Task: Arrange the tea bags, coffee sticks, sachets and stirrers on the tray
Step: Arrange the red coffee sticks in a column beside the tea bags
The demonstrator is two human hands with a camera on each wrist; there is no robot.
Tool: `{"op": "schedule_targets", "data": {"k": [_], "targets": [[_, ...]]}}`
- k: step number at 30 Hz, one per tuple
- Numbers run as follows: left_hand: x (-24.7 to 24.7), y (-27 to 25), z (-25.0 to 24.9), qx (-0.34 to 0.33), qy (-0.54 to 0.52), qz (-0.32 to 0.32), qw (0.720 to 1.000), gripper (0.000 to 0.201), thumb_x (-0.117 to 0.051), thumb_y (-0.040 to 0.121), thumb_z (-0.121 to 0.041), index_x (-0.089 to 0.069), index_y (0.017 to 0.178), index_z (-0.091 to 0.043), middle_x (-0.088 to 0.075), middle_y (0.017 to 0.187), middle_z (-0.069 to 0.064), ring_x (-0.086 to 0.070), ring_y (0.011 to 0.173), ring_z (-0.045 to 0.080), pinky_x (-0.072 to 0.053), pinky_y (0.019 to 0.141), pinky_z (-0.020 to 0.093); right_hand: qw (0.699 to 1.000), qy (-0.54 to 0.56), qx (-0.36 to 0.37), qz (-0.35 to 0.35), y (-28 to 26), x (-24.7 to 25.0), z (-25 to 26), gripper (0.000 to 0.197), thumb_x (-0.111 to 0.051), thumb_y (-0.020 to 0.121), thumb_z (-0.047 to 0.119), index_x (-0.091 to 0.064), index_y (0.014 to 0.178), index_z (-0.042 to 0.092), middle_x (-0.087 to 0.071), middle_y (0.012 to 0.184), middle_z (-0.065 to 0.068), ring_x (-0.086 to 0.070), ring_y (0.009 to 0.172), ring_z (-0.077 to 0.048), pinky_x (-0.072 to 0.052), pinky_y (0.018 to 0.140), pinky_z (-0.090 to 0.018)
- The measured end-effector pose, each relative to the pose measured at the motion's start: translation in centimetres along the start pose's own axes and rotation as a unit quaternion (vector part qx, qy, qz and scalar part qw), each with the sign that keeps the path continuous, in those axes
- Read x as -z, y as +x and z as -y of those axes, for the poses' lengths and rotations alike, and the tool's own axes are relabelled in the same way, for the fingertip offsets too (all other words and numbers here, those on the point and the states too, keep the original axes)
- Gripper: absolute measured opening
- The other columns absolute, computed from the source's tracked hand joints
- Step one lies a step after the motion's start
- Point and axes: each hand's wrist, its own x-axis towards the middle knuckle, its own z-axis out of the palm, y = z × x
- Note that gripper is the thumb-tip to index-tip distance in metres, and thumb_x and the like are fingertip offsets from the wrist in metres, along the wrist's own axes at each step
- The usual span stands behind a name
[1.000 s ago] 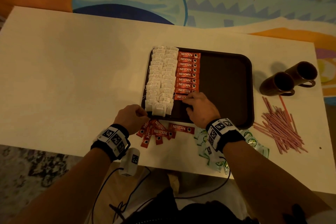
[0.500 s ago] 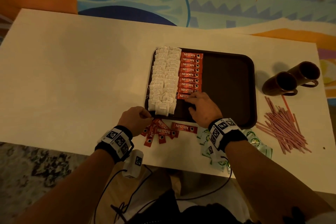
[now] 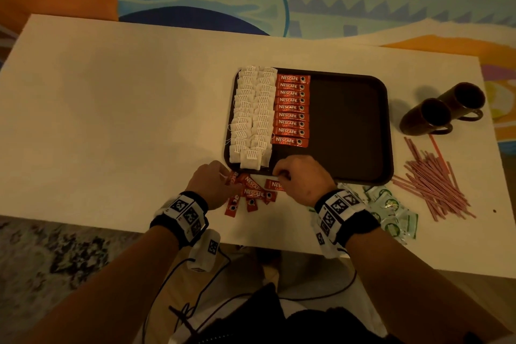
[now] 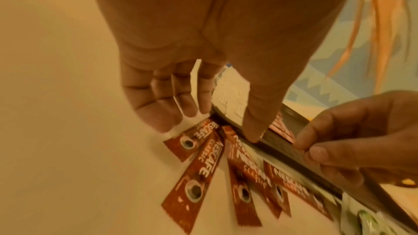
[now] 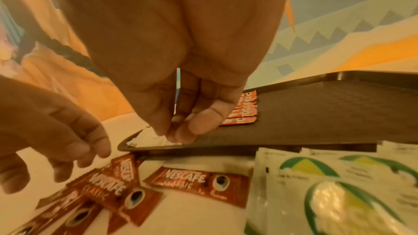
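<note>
Nearest, a fan of loose coffee sticks [image 3: 252,194] is left on the table [image 3: 111,109] just off the tray's [image 3: 388,148] six o'clock edge, presumably so each can be picked singly. The left hand [image 3: 212,187], at the fan's nine o'clock, is loosely curled with nothing held. The right hand [image 3: 303,179], at its three o'clock over the tray's lip, is curled; whether anything is pinched cannot be told. Sachets [image 3: 391,209] at four o'clock and stirrers [image 3: 435,187] at three wait unsorted. Farther on, tea bags [image 3: 254,117] and a column of laid sticks [image 3: 291,110] fill the tray's left, leaving room rightward. Two mugs [image 3: 441,109] stand at two o'clock.
</note>
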Motion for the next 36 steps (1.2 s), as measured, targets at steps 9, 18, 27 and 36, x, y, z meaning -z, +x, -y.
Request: {"op": "schedule_targets", "data": {"k": [9,18,27,36], "targets": [[-3.3,-1.5,-2.5,0.010,0.132,-0.017,0.991,0.125,-0.081,0.050,-0.080,-0.029,0.141,-0.011,-0.036,0.137,0.013,-0.041,0.128,0.034,-0.043,0.107,0.047,0.992,-0.128,0.018,-0.005,-2.2,-3.2,1.3,0.032,-0.057,0.098,0.044,-0.067,0.123,0.027,-0.065,0.120,0.002,-0.057,0.114,-0.021,-0.055,0.085,-0.039],[-4.1,-1.3,-1.8,0.006,0.067,-0.045,0.997,0.104,-0.092,0.067,-0.041,-0.026,0.142,-0.009,-0.035,0.141,0.015,-0.042,0.129,0.038,-0.046,0.102,0.049,0.989,-0.144,0.005,0.019,-2.5,-5.1,0.9,0.039,-0.061,0.098,0.035,-0.060,0.133,0.019,-0.055,0.128,-0.006,-0.047,0.124,-0.026,-0.053,0.090,-0.043],[-4.0,-0.6,-1.4,0.021,0.051,-0.011,0.998,0.066,-0.071,0.086,-0.010,-0.031,0.139,-0.007,-0.045,0.137,0.020,-0.055,0.122,0.041,-0.053,0.099,0.050,0.990,-0.140,-0.013,0.018,-1.6,-4.6,1.1,0.028,-0.059,0.099,0.020,-0.065,0.126,0.020,-0.060,0.119,-0.006,-0.055,0.115,-0.026,-0.051,0.085,-0.039],[-3.3,-0.7,0.0,0.013,0.093,0.010,0.996,0.052,-0.070,0.088,-0.015,-0.039,0.129,-0.007,-0.049,0.132,0.017,-0.056,0.117,0.037,-0.052,0.099,0.048,1.000,-0.027,0.003,-0.007,-0.8,-2.7,3.6,0.026,-0.053,0.103,0.030,-0.070,0.120,0.021,-0.065,0.116,-0.004,-0.064,0.104,-0.024,-0.055,0.087,-0.039]]}}
